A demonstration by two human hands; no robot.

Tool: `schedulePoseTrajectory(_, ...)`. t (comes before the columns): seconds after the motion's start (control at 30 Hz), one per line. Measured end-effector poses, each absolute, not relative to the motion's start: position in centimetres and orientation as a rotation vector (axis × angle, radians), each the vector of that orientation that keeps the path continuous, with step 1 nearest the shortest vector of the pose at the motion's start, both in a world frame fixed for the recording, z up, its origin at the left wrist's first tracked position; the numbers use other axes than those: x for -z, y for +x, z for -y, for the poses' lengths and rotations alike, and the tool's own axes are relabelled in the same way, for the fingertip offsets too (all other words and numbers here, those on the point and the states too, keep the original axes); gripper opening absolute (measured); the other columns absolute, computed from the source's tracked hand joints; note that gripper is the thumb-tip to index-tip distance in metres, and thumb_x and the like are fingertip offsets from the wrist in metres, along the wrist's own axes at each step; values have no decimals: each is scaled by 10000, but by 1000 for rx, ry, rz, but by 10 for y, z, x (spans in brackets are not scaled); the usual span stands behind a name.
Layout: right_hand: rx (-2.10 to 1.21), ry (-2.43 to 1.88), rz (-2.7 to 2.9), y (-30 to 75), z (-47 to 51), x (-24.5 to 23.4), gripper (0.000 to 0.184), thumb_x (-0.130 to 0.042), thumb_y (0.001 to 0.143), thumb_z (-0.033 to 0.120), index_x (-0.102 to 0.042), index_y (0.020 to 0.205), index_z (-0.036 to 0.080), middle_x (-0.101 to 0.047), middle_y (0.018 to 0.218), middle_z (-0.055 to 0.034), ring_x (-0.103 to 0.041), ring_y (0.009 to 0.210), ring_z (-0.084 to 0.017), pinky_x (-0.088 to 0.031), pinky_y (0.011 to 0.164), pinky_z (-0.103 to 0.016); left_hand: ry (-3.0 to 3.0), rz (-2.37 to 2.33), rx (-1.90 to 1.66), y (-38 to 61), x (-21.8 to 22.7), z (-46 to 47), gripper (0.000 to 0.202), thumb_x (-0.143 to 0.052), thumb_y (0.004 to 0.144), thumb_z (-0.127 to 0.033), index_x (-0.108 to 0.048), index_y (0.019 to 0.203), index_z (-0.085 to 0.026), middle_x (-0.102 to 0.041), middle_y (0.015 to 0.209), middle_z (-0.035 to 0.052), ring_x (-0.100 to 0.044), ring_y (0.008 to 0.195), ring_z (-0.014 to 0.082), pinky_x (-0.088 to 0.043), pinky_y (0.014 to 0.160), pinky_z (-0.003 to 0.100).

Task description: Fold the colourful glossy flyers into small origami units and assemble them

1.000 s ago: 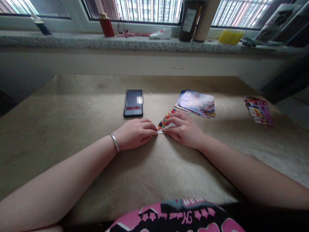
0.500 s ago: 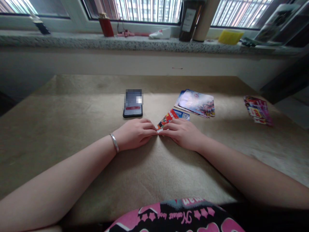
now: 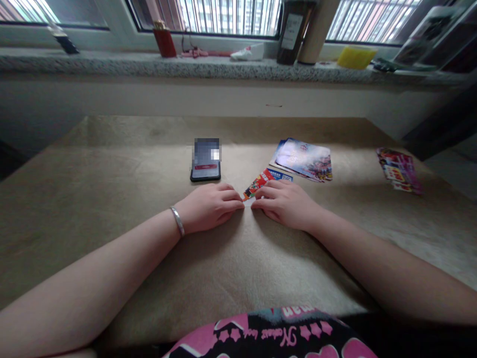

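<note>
A small printed leaflet [image 3: 258,184], red and blue with a code square, lies at a slant on the table between my hands. A pale edge of it shows near the fingertips, and it looks folded there. My left hand [image 3: 211,208] has its fingers closed together at the leaflet's near left corner; a silver bangle is on that wrist. My right hand [image 3: 285,203] presses bent fingers onto its near edge and covers much of it. A narrow gap separates the fingertips of both hands.
A phone [image 3: 206,171] with its screen lit lies beyond my left hand. Past my right hand is a stack of glossy printed sheets [image 3: 305,156], and farther right a fanned pile of pink leaflets [image 3: 398,170]. Bottles and small items line the windowsill [image 3: 223,67].
My right hand has slid slightly to the right along the leaflet's near edge, opening a gap between the fingertips. My left hand stays in place.
</note>
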State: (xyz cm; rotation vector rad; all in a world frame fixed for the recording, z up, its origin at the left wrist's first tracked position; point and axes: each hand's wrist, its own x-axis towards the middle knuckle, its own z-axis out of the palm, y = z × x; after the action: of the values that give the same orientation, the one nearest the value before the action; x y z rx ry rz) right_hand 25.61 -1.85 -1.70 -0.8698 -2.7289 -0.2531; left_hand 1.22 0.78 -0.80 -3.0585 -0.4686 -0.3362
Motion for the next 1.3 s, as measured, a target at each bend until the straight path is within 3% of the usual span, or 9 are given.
schedulePoseTrajectory(0.87, 130, -846, 2716, 281, 12, 11, 210, -512, 851, 209, -714, 805, 247, -677, 846, -33, -554, 780, -160, -386, 659, -287, -3049, 463, 342, 11, 10, -9, 253, -416, 919, -188, -627, 1059, -189, -661, 1033, 69, -578, 961, 172, -511, 819, 300)
schedulePoseTrajectory(1.3, -5, -953, 2692, 298, 12, 6, 197, -547, 772, 168, -719, 774, 263, -681, 875, -17, -583, 831, -170, -462, 752, -313, -3045, 458, 343, 12, 9, -9, 241, -421, 915, -183, -624, 1043, -186, -662, 1033, 62, -576, 945, 173, -500, 800, 291)
